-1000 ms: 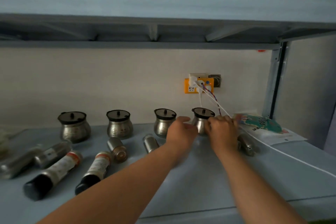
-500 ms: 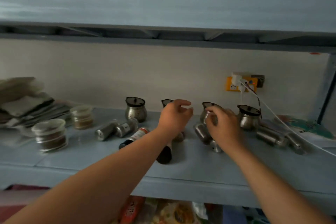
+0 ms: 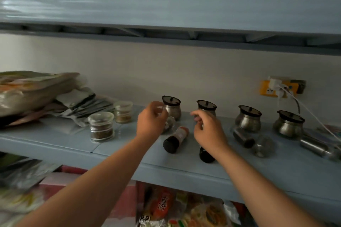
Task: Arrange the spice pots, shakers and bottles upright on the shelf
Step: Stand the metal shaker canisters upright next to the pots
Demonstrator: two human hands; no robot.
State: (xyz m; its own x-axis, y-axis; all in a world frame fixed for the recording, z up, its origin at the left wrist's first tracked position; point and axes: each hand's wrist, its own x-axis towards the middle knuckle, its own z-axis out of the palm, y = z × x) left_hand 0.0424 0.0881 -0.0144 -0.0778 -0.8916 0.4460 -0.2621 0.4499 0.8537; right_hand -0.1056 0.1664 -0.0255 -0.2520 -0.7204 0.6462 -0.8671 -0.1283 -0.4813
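Four steel spice pots with dark lids stand upright along the wall, among them the leftmost pot and the second pot. My left hand has curled fingers against a small steel shaker lying in front of the leftmost pot; the grip is hidden. A dark bottle with an orange-and-white label lies flat between my hands. My right hand, fingers curled, hovers over a second lying dark bottle. More steel shakers lie on their sides to the right.
Two clear lidded jars stand upright to the left, with stacked packets behind them. An orange wall socket trails a white cable across the right end of the shelf. The shelves above and below hold packets.
The view has swung left and both hands moved left along the shelf, from the right-hand pots to the left two pots and the lying bottles.
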